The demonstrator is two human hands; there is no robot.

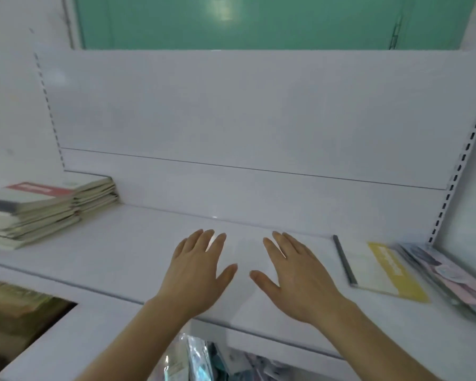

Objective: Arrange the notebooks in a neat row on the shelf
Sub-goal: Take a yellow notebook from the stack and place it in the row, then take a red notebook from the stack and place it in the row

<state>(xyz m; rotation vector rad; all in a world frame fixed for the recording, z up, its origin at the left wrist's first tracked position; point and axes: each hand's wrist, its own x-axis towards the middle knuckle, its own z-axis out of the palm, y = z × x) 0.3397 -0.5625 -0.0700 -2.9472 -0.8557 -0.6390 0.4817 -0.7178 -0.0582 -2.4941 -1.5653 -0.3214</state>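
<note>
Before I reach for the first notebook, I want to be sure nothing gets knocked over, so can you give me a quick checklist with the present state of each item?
1. Left hand holds nothing: ok, fingers straight over the shelf.
2. Right hand holds nothing: ok, fingers straight too.
3. Room in the middle of the shelf for a row: ok, bare white surface between the hands.
4. Stack of notebooks at the left is tidy: not ok, the books lie flat and offset.
5. Yellow-edged notebook at the right stands in a row: not ok, it lies flat.
6. Number of notebooks: cannot tell, blurred.
</note>
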